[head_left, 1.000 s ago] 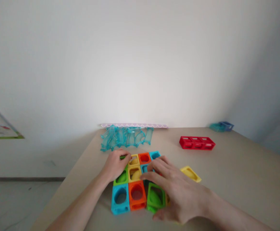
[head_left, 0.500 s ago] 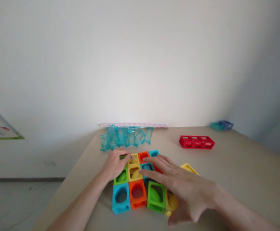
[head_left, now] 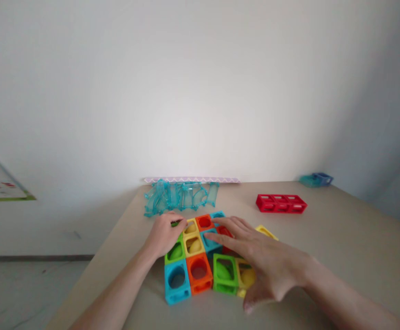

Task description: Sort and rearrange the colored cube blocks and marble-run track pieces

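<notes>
A flat group of colourful cube blocks with round and square openings lies on the table, with a light-blue block (head_left: pixel 177 280) and an orange block (head_left: pixel 200 272) at its near edge. My left hand (head_left: pixel 163 234) is closed at the far left corner, its fingers gripping a green block (head_left: pixel 175 224) that is mostly hidden. Over the right side my right hand (head_left: pixel 260 254) spreads its fingers, the tips over or touching a blue block (head_left: pixel 210 240). Under its palm sit a green block (head_left: pixel 225 275) and a yellow block (head_left: pixel 246 275), side by side and angled away from the group.
Clear teal track pieces (head_left: pixel 181 195) are heaped at the back left, before a purple patterned strip (head_left: pixel 193 179) along the wall. A red three-cell block (head_left: pixel 281 204) lies back right. Teal and dark-blue pieces (head_left: pixel 318 179) sit in the far corner.
The block group has turned slightly, its near edge shifting right and its far right corner moving left. The green and yellow pair has moved a little away from me. My left hand stays put.
</notes>
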`<state>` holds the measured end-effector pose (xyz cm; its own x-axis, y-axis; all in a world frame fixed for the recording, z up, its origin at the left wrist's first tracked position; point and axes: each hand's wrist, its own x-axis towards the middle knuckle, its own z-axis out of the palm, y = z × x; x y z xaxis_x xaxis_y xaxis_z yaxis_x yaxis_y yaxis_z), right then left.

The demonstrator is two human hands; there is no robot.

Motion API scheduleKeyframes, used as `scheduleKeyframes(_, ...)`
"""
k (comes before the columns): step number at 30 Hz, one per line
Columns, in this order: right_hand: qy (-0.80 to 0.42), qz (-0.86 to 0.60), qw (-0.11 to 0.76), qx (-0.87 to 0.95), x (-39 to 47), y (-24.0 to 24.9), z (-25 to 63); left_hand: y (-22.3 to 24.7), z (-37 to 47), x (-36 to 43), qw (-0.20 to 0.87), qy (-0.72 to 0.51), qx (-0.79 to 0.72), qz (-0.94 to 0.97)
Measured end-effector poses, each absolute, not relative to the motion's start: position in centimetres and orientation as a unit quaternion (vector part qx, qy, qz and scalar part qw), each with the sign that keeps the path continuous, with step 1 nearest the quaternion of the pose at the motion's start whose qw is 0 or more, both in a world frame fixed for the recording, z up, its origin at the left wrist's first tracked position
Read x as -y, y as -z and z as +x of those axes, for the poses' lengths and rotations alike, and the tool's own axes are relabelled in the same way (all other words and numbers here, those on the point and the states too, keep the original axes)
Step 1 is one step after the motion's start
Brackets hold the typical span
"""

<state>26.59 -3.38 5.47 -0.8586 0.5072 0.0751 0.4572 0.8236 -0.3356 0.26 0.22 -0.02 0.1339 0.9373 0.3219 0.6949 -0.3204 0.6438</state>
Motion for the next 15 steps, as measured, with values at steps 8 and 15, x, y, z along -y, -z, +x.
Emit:
scheduleKeyframes(8,-0.148,-0.364,0.041,0.919,2.6,-4.3,28.0,0.4,0.0,-0.4,0.178,-0.37,-0.547,0.73)
scheduleKeyframes(15,-0.156,-0.345,0.034,0.925,2.7,-5.2,28.5,0.3,0.0,-0.3,0.171,-0.364,-0.565,0.721)
